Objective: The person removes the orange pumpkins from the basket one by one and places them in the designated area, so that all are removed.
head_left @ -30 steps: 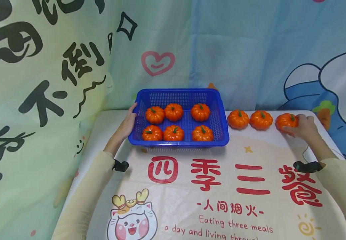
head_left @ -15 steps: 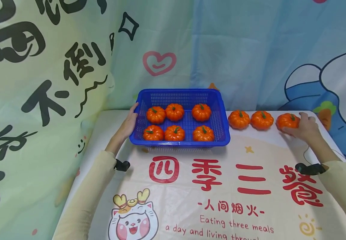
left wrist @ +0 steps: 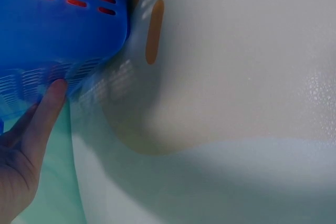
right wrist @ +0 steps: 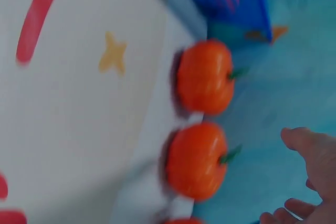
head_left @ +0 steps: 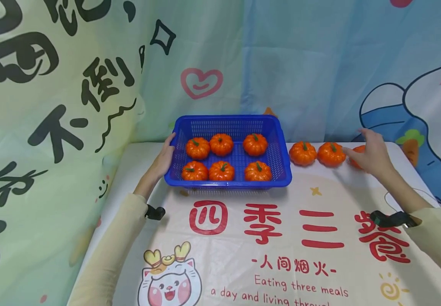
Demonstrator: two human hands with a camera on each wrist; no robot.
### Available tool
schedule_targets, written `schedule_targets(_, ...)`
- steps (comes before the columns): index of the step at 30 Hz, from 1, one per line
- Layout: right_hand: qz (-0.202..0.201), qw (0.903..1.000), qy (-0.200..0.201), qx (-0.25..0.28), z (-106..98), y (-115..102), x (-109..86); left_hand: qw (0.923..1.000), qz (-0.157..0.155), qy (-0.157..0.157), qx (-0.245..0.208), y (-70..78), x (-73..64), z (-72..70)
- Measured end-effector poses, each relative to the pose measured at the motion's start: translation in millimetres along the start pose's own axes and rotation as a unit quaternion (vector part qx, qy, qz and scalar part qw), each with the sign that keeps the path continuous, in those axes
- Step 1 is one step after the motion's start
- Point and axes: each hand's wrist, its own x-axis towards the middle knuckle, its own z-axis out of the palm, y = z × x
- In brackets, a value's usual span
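A blue plastic basket (head_left: pixel 228 183) stands at the back of the table with several small orange pumpkins (head_left: pixel 221 144) in two rows inside. My left hand (head_left: pixel 163 159) rests against its left side; in the left wrist view a straight thumb (left wrist: pixel 44 124) touches the perforated wall. Right of the basket, three pumpkins form a row: a near one (head_left: pixel 303 153), a middle one (head_left: pixel 332 154) and a far-right one (head_left: pixel 359 148). Over the far-right pumpkin is my right hand (head_left: pixel 375 155), fingers spread and holding nothing, hiding most of it. The thumb points toward the middle pumpkin.
A printed cloth (head_left: pixel 289 221) with red characters and a cartoon cat covers the table. Directly behind the table hangs a blue curtain (head_left: pixel 297 76), and a pale green one (head_left: pixel 63 140) is at the left. A thin cable (head_left: pixel 386 197) lies near the right wrist.
My right hand has come off the far-right pumpkin, rising and moving left, its fingers now spread over it. The left hand and the basket have stayed in place.
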Motion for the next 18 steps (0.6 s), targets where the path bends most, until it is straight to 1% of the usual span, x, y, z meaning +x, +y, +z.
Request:
schedule_targets(5, -0.047, 0.9982, -0.032, 0.02, 7, -40, -8.3, 0.9999, 0.012, 0.011, 0.006, -0.8, -1.3, 1.9)
schedule_targets(9, -0.079, 0.9942, -0.063, 0.038, 13, -71, -17.5, 0.9998, 0.012, 0.012, 0.007, 0.0, -1.9, 1.8)
schedule_targets(11, -0.086, 0.9921, -0.08, 0.044, 16, -84, -22.3, 0.9998, 0.01, 0.012, 0.008, 0.0, -1.1, 1.9)
schedule_targets(16, -0.101, 0.9852, -0.124, 0.061, 22, -108, -33.6, 0.9998, 0.012, 0.009, 0.012, -1.3, 0.7, 2.1)
schedule_targets(18, -0.11, 0.9823, -0.136, 0.067, 24, -116, -37.7, 0.9998, 0.011, 0.008, 0.013, -1.5, 0.5, 2.2)
